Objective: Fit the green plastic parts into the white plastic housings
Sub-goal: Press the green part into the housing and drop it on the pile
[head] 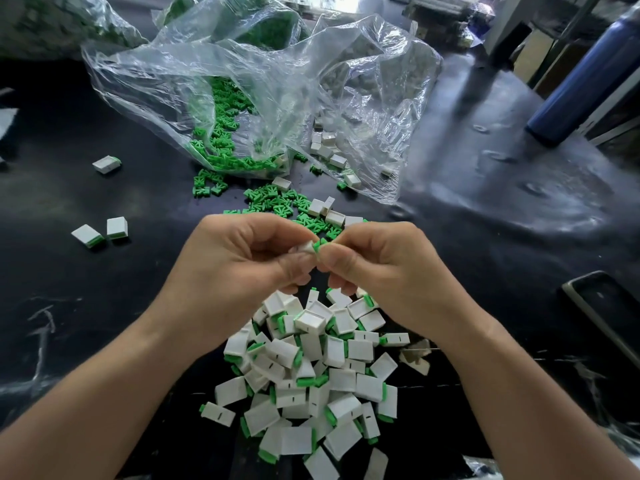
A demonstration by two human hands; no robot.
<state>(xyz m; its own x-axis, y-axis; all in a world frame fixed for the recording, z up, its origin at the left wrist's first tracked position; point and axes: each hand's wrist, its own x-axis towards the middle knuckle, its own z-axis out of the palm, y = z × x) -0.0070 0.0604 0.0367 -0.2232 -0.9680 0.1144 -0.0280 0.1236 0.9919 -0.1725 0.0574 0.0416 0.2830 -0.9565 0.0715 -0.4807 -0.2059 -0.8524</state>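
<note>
Just above the pile [311, 375] of fitted pieces, the left hand [242, 258] pinches a white housing [306, 246], which its fingertips mostly hide. The right hand [377, 268] pinches a green part [318, 244] at the housing's end. Only a sliver of green shows, so how deep it sits cannot be told. Beyond the pile, loose green parts [277, 206] spill from a clear bag [277, 98], whose creased film blurs its contents. Right of the pile, the frame edge cuts off a dark flat object [602, 313].
</note>
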